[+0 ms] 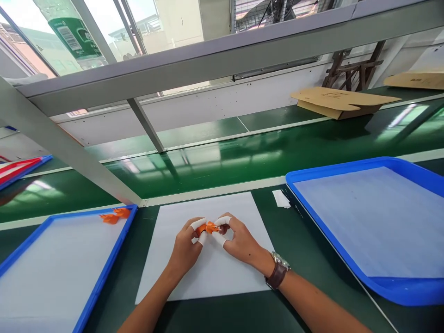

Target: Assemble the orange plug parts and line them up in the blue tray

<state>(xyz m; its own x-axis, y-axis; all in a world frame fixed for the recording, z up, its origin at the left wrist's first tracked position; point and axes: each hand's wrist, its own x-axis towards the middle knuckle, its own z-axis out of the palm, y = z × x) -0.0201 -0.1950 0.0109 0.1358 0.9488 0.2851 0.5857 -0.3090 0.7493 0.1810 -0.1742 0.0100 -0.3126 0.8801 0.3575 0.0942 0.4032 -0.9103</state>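
Note:
Between my two hands is a small orange plastic piece [211, 227], held over a white sheet [208, 277] on the dark green table. My left hand [186, 245] pinches its left end with thumb and finger. On the other end, the fingers of my right hand [239, 238] are closed. White covers sit on the fingertips of both hands, and a watch is on my right wrist. The piece's exact kind is too small to make out, and the fingers hide part of it.
At the left, a blue-rimmed tray [110, 263] holds orange pieces [110, 218] in its far corner. Another blue tray [333, 236] lies at the right, near a white scrap [280, 199]. Beyond runs a green conveyor belt [225, 157] with cardboard [342, 99] behind it. A grey frame [100, 162] rises at left.

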